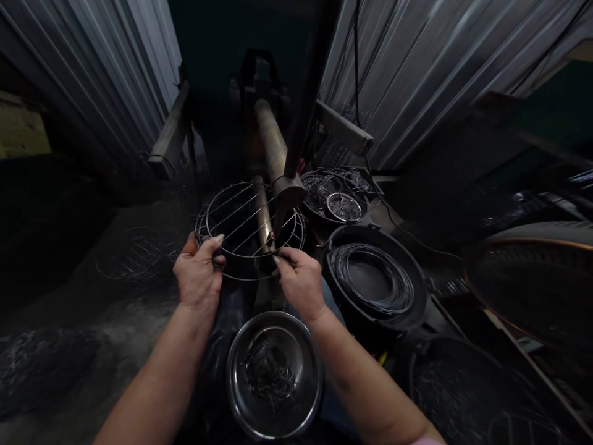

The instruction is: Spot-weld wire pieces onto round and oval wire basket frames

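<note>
**Both hands holding a round wire rack (pixel 241 228) under a dark machine arm (pixel 288 188).**
Nearest, a steel bowl (pixel 230 371) of short wire pieces (pixel 271 371) is resting in the lap. Beyond it, the left hand (pixel 198 272) is clamping the wire rack's near-left rim and the right hand (pixel 301 278) is pinching its near-right rim. The rack is lying flat, cross-wires running near-left to far-right. The machine arm is meeting it just beyond the right hand.

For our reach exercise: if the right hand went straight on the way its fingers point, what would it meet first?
Probably the cross wires of the wire rack whose rim the right hand pinches, then the metal bar beneath; depth is unclear.
</note>
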### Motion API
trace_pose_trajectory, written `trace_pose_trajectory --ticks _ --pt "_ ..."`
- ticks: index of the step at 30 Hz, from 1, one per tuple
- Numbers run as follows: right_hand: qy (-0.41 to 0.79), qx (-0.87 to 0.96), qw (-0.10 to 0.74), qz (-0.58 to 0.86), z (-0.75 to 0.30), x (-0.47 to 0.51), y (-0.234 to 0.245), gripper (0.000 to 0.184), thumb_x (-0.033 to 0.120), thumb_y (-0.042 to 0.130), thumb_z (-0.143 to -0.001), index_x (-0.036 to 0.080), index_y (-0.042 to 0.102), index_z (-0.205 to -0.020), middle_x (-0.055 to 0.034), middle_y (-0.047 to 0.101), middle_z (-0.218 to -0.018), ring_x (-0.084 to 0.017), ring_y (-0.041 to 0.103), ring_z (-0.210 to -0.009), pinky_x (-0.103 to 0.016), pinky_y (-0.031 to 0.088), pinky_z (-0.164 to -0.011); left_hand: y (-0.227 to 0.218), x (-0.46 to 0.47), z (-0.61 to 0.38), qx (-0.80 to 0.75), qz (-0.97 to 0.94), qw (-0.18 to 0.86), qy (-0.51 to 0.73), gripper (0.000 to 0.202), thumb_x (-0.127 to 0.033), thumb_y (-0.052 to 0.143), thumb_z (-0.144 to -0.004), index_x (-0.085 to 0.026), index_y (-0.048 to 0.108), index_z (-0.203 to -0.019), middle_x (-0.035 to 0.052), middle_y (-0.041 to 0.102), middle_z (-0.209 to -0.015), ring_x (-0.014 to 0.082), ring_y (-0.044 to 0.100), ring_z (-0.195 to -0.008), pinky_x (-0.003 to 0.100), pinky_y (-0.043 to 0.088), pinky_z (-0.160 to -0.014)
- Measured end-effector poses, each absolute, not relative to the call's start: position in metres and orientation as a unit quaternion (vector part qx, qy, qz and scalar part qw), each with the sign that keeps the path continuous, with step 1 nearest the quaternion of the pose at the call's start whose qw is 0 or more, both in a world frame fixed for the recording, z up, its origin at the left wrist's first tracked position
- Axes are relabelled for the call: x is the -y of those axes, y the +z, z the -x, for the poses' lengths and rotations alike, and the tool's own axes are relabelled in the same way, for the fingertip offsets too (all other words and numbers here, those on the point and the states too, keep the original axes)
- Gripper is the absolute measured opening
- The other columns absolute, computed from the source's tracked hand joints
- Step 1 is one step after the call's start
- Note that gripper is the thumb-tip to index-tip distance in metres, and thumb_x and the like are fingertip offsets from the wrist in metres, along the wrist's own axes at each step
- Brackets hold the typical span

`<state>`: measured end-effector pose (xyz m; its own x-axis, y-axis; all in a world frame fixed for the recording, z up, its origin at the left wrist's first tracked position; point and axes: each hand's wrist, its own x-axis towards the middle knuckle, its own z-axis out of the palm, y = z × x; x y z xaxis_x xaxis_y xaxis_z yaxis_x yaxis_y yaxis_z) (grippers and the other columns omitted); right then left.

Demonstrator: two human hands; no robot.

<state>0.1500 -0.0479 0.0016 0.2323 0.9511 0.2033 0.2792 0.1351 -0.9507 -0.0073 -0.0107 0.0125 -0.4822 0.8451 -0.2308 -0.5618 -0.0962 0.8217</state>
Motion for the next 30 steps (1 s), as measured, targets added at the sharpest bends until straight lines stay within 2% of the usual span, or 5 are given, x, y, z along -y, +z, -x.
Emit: trace_pose_trajectory --ticks 3,7,13,30 --pt "0.386 0.475 0.564 0.554 -0.146 0.047 -0.007 0.019 0.028 0.060 -0.080 0.019 0.072 -0.091 0.0019 0.063 -0.061 -0.012 0.056 -0.051 -0.023 0.045 -0.049 0.011 0.008 0.010 -0.457 -0.149 0.490 0.727 0.036 -0.013 0.081 -0.045 -0.016 0.058 -0.073 -0.0053 0.051 -0.072 0.0048 0.045 -0.058 0.014 0.028 -0.041" --pt "0.417 0.428 0.590 0.543 -0.143 0.050 -0.011 0.019 0.033 0.064 -0.078 0.016 0.071 -0.085 0.0033 0.059 -0.052 -0.010 0.051 -0.043 -0.021 0.040 -0.042 0.010 0.005 0.011 -0.443 -0.144 0.505 0.727 0.038 -0.011 0.080 -0.044 -0.016 0.059 -0.075 -0.0050 0.052 -0.074 0.0044 0.045 -0.059 0.014 0.026 -0.041" --pt "0.424 0.400 0.614 0.532 -0.141 0.046 -0.011 0.020 0.035 0.066 -0.075 0.016 0.069 -0.081 0.0021 0.061 -0.057 -0.011 0.059 -0.048 -0.019 0.045 -0.042 0.010 -0.001 0.010 -0.441 -0.141 0.505 0.728 0.040 -0.011 0.080 -0.043 -0.017 0.059 -0.076 -0.0058 0.053 -0.073 0.0044 0.045 -0.057 0.015 0.025 -0.040" --pt "0.434 0.375 0.621 0.535 -0.137 0.029 -0.004 0.018 0.032 0.067 -0.070 0.016 0.067 -0.077 0.0027 0.061 -0.057 -0.010 0.057 -0.044 -0.017 0.041 -0.039 0.009 -0.012 0.008 -0.441 -0.133 0.506 0.729 0.037 -0.011 0.079 -0.044 -0.016 0.053 -0.070 -0.0053 0.050 -0.066 0.0051 0.042 -0.055 0.014 0.022 -0.039"
